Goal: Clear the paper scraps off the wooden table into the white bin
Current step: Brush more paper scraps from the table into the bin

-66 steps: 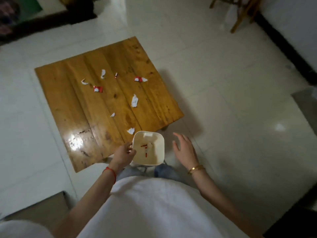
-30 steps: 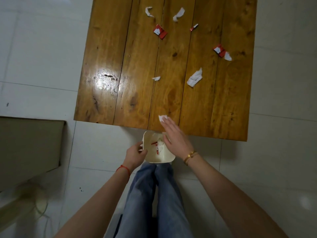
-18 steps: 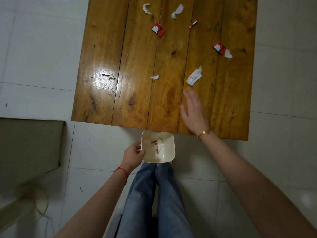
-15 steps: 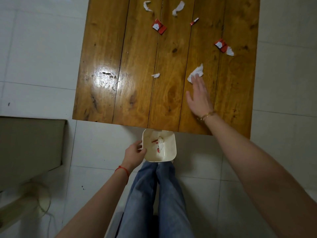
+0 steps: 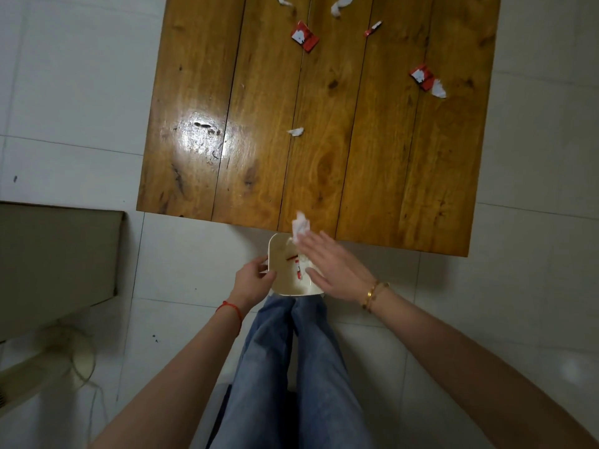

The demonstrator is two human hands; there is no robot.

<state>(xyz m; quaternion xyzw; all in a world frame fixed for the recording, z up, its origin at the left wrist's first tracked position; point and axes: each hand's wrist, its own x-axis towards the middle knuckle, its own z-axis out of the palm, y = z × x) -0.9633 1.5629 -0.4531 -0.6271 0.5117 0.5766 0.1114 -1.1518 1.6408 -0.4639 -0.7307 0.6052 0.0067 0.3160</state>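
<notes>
Below the near edge of the tabletop (image 5: 207, 176), a white bin (image 5: 285, 283) sits on the pale tiled floor (image 5: 64, 92), just in front of the person's blue-jeaned legs (image 5: 291, 367); the left hand (image 5: 254, 281), with a red string (image 5: 231, 309) at its wrist, curls its fingers and thumb over the bin's left rim and holds it; the right hand (image 5: 334, 270), wearing a gold bracelet (image 5: 372, 294), lies flat and spread over the bin's right side, fingers extended and pointing toward the table edge, gripping nothing; a crumpled white scrap (image 5: 300, 226) lies right at the edge of the wood, touching or just off the fingertips and partly overhanging the bin's far rim (whether it is airborne or resting on the edge I cannot tell); inside the bin a few red and white bits (image 5: 296, 264) show on the bottom; farther out on the wood, a small white scrap (image 5: 295, 131) lies near the middle, a red and white piece (image 5: 304, 36) lies beyond it, a thin red sliver (image 5: 372, 28) lies to its right, another red and white piece (image 5: 427, 81) lies near the right side, and two white scraps (image 5: 342, 3) lie at the top of the view; a grey-brown box (image 5: 55, 254) stands on the floor to the left.
</notes>
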